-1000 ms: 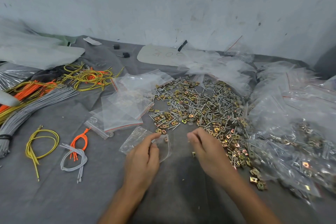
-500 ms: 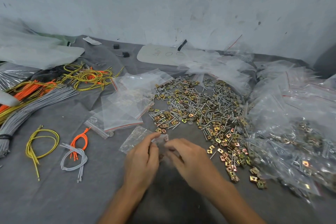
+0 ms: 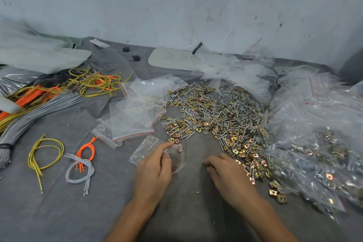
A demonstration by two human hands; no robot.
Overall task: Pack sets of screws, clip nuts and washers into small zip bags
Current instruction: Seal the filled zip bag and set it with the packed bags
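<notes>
My left hand (image 3: pixel 155 171) pinches a small clear zip bag (image 3: pixel 144 148) by its mouth, low on the grey cloth. A couple of brass clip nuts (image 3: pixel 179 149) show through the bag. To its right, my right hand (image 3: pixel 227 175) rests knuckles up at the near edge of the loose pile of screws, clip nuts and washers (image 3: pixel 216 118). Its fingers are curled down and the tips are hidden, so I cannot see whether they hold a part.
A stack of empty zip bags (image 3: pixel 133 120) lies left of the pile. Filled bags (image 3: pixel 318 143) are heaped along the right. Yellow wire (image 3: pixel 45 153), orange and grey wires (image 3: pixel 80 165) and a grey wire bundle (image 3: pixel 35 112) lie at the left. A white board (image 3: pixel 172 59) leans by the wall.
My right hand went from the pile to the bag's mouth, then drew back right toward the pile. My left hand kept hold of the bag.
</notes>
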